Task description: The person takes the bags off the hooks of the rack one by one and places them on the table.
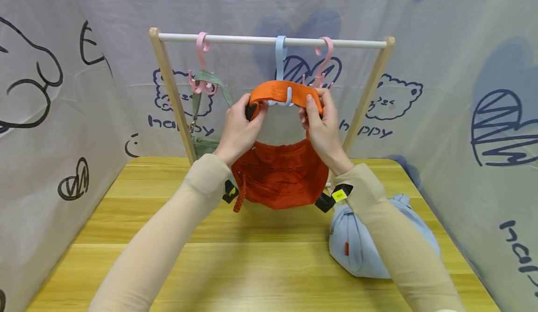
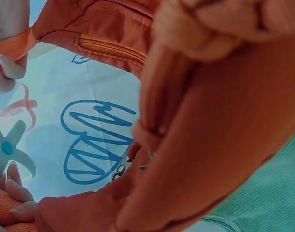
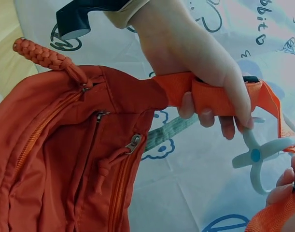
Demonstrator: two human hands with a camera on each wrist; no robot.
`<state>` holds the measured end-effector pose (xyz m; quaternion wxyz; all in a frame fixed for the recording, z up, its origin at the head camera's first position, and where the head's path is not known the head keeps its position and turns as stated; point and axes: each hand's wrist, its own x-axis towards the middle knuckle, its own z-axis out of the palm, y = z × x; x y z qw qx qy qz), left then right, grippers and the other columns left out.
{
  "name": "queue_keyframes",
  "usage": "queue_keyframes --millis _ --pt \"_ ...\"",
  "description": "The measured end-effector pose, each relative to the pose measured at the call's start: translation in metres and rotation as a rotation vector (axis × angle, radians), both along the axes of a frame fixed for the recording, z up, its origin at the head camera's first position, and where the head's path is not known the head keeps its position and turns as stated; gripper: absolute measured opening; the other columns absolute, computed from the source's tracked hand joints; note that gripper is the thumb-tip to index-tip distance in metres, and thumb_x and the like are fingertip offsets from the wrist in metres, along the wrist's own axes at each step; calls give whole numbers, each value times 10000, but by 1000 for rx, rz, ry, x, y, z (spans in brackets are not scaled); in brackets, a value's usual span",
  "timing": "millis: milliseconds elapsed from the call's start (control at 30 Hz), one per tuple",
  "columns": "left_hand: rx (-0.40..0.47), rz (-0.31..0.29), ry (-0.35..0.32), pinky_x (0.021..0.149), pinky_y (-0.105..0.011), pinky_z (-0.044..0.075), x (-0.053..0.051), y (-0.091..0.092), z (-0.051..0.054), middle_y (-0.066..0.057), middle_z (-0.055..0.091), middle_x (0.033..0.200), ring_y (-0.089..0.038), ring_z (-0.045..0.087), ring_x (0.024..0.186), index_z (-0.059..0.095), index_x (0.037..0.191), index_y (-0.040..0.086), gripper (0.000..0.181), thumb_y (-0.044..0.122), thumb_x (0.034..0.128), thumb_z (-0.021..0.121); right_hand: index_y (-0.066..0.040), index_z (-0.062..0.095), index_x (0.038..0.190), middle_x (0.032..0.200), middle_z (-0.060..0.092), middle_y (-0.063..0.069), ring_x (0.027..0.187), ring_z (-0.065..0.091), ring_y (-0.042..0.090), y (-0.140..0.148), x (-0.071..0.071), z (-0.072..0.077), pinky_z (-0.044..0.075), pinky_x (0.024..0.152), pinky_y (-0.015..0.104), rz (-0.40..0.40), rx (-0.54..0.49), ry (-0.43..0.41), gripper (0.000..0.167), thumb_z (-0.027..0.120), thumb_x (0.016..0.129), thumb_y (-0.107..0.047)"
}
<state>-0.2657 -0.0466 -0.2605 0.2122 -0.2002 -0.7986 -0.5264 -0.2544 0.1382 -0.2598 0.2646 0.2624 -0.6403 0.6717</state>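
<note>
An orange-red waist bag (image 1: 279, 176) with a braided zipper pull (image 3: 43, 54) hangs below both hands. Its bright orange strap (image 1: 275, 89) arches across a light blue hook hanger (image 1: 280, 57), one prong curling up in front of the webbing. My left hand (image 1: 241, 127) grips the strap's left side, beside a black buckle piece. On the other side, my right hand (image 1: 322, 125) pinches the strap, thumb in front. Seen from the right wrist, the left hand (image 3: 200, 67) has its fingers curled round folded webbing. The hanger's several prongs (image 3: 256, 154) sit between the hands.
A white rail (image 1: 244, 39) on wooden posts carries the hanger and two pink hook hangers (image 1: 201, 55). A green bag (image 1: 204, 147) hangs by its strap on the left one. A light blue bag (image 1: 357, 246) lies on the wooden table (image 1: 235, 274), under the right forearm.
</note>
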Motion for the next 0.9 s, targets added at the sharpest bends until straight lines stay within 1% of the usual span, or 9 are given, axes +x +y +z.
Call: queue_keyframes --millis 100,200,367,433,500,600,767,867,900 --pt "1 -1 -8 715 -315 397 0 -1 0 -112 595 913 -242 489 771 616 1182 54 261 259 1026 573 9 477 1089 790 522 -28 633 464 129 -4 -3 4 383 541 189 -63 34 12 105 408 1074 -69" --pt "-9 2 -17 708 -315 402 0 -1 1 -114 598 912 -243 493 763 615 1207 60 270 256 1027 569 52 472 1110 809 509 -25 659 477 155 -6 -6 7 413 576 188 -128 75 33 153 420 1075 -87" --pt "-21 -7 -24 685 -311 407 -1 -2 2 -108 575 879 -241 491 734 607 1203 56 258 243 1030 567 62 470 1132 848 490 -3 717 482 269 -9 -12 12 435 637 224 -175 121 78 184 427 1079 -109" --pt "-23 -11 -26 677 -310 406 0 -2 3 -104 561 864 -240 486 723 604 1195 55 250 238 1030 562 67 466 1143 857 486 -3 726 483 254 -10 -14 15 436 649 234 -183 135 89 195 427 1080 -113" --pt "-26 -12 -25 669 -311 403 -1 -3 4 -98 548 846 -241 482 711 603 1190 55 246 238 1031 560 64 470 1149 860 484 -7 724 486 191 -12 -17 17 436 652 224 -197 146 95 198 429 1080 -117" --pt "-36 -6 -20 660 -311 390 -1 -3 5 -84 520 813 -238 470 692 601 1173 56 236 238 1030 557 58 477 1150 860 484 -1 725 484 141 -13 -19 21 429 644 210 -212 156 102 194 432 1079 -117" --pt "-41 2 -11 648 -304 367 -1 -2 5 -69 478 773 -234 447 666 596 1115 49 209 233 1027 554 71 483 1145 893 506 92 768 508 154 -14 -21 25 438 670 192 -230 163 122 194 439 1074 -104" --pt "-28 -2 -12 654 -304 369 -1 -3 5 -72 502 795 -234 454 678 602 1117 47 205 225 1025 560 78 481 1135 891 505 100 762 500 113 -15 -20 26 438 669 196 -226 164 125 196 437 1073 -103" --pt "-22 -2 -11 661 -306 373 -1 -3 4 -74 516 810 -235 460 689 606 1126 46 206 220 1024 564 79 481 1131 884 503 87 757 498 123 -15 -19 25 436 666 199 -223 164 125 195 435 1073 -101"
